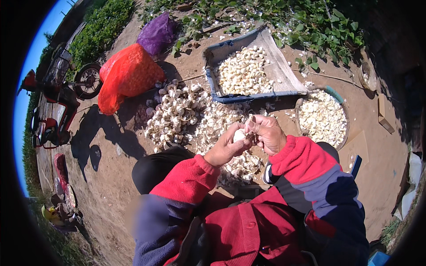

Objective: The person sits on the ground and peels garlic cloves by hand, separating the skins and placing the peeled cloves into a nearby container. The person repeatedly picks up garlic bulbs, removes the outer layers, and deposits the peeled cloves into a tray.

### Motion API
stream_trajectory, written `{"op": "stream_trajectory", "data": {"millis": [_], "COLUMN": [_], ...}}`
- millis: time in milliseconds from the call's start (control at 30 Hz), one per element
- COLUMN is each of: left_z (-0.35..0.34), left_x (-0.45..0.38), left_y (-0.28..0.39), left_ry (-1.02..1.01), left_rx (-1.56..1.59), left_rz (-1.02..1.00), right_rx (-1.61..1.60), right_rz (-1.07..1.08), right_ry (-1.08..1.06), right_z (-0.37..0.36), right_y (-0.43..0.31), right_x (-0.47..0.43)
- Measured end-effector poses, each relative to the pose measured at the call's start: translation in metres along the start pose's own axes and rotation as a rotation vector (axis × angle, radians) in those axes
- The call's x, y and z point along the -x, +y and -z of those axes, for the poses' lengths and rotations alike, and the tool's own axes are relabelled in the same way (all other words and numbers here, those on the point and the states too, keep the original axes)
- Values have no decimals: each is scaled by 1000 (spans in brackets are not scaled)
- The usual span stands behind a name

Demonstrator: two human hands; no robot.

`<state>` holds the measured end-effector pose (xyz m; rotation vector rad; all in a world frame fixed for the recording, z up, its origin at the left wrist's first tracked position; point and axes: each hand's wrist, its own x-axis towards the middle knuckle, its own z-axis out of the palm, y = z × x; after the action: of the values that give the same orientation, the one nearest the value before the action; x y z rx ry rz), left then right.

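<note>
A white garlic bulb (239, 135) is held in my left hand (229, 143) at the centre of the view. My right hand (266, 133) touches it from the right, its thumb and fingers pinching the dry, brownish end of the bulb. Just beyond both hands, a heap of whole garlic bulbs (176, 111) lies on the ground, with papery garlic skins (216, 121) beside it and more below my hands. To the right of my right hand stands a round basket of garlic cloves (322, 116). Farther off, more cloves (244, 73) fill part of a blue-edged tray (239, 98).
A red mesh bag (129, 74) with many small pieces inside and a purple mesh bag (156, 33) stand at the upper left. A red motor scooter (56, 106) is at far left. A cardboard box (385, 113) lies at right. Leafy plants (309, 26) border the top.
</note>
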<state>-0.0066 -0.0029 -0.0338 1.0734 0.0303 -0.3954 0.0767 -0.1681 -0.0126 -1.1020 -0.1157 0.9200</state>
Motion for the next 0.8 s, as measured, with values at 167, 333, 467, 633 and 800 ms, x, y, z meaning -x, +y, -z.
{"op": "stream_trajectory", "data": {"millis": [167, 333, 467, 633, 800], "left_z": [0, -4, -3, -12, -19], "left_x": [-3, -7, -11, -24, -40], "left_y": [5, 6, 5, 3, 0], "left_ry": [-16, 18, 65, 346, 448], "left_rx": [176, 329, 470, 299, 302], "left_rz": [-45, -32, -24, -18, -74], "right_rx": [24, -93, -36, -10, -55], "right_rz": [168, 169, 214, 215, 180], "right_ry": [33, 13, 9, 57, 70], "right_z": [-9, -10, -7, -12, -9], "right_y": [-2, -6, -4, 1, -6], "right_x": [-3, -5, -8, -17, -20]}}
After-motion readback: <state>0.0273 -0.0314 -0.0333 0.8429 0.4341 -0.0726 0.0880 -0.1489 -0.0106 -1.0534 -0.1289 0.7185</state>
